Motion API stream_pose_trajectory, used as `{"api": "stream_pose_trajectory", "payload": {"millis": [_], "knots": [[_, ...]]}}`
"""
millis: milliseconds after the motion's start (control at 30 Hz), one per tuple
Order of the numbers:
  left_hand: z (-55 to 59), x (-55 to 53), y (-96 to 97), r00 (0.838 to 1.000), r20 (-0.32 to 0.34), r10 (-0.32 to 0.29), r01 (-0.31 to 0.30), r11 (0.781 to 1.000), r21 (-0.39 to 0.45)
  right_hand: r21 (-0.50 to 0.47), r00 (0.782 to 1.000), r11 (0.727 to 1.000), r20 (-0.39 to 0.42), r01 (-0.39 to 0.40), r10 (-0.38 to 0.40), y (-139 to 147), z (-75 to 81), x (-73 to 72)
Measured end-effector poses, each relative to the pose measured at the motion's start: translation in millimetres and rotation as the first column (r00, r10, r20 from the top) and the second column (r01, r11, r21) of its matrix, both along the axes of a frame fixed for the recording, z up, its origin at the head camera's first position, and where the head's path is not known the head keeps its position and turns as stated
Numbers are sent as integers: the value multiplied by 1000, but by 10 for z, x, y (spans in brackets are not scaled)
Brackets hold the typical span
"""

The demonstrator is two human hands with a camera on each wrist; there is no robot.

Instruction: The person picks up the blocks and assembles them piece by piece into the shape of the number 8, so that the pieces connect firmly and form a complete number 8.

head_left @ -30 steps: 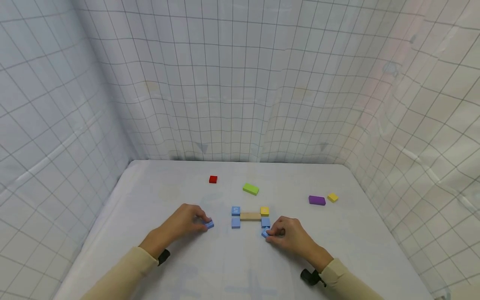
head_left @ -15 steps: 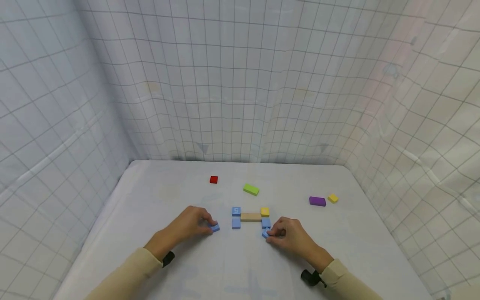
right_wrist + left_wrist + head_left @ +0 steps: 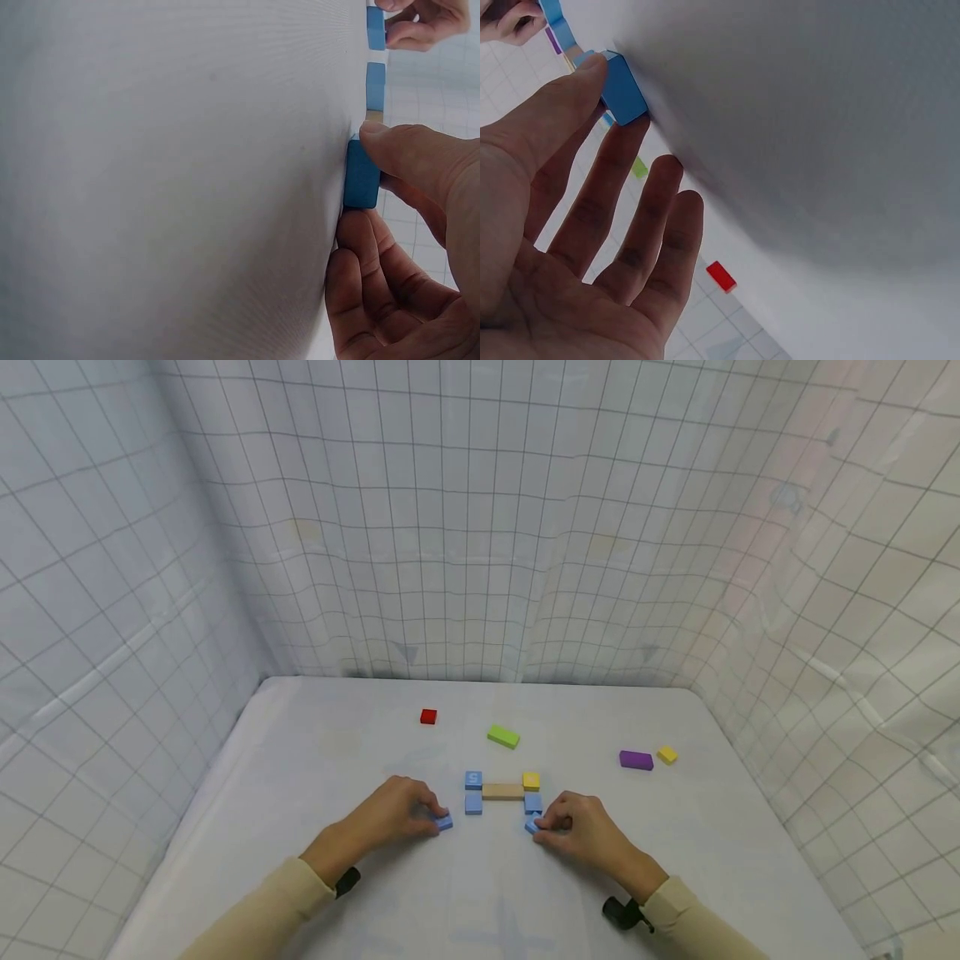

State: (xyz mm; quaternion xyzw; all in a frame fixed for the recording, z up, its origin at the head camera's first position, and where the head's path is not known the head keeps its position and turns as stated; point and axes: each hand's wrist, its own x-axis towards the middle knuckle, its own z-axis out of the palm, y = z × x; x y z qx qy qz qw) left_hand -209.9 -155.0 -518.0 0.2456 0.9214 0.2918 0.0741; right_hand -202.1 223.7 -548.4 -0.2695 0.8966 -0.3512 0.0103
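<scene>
My left hand (image 3: 401, 814) pinches a small blue block (image 3: 624, 88) between thumb and fingers, low over the table, left of the block arrangement. My right hand (image 3: 583, 827) pinches another blue block (image 3: 362, 174), turned at an angle, right at the near edge of the arrangement's lower right blue block (image 3: 532, 803). That arrangement has a wooden plank (image 3: 502, 792) lying crosswise in the middle. At its left end sit a blue block marked with a character (image 3: 473, 779) and a plain blue block (image 3: 473, 803); a yellow block (image 3: 531, 781) is at the upper right.
Behind the arrangement lie a red block (image 3: 428, 717) and a lime green block (image 3: 503, 737). Off to the right are a purple block (image 3: 636, 761) and a second yellow block (image 3: 667, 755). White gridded curtains (image 3: 480, 527) enclose the white table (image 3: 337, 718) at the back and sides.
My left hand has slid right and slightly nearer to me with its blue block, toward the arrangement. My right hand stays in place with its block.
</scene>
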Motion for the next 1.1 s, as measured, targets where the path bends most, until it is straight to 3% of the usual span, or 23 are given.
{"api": "stream_pose_trajectory", "payload": {"millis": [533, 1100], "knots": [[-20, 101, 183, 995, -89, -53, 54, 999, 6, -1, 1000, 1000, 7, 9, -9, 3, -23, -3], [-32, 126, 347, 996, -82, -26, 27, 1000, 5, -5, 1000, 1000, -9, 6, -6, -3, -16, -1]]}}
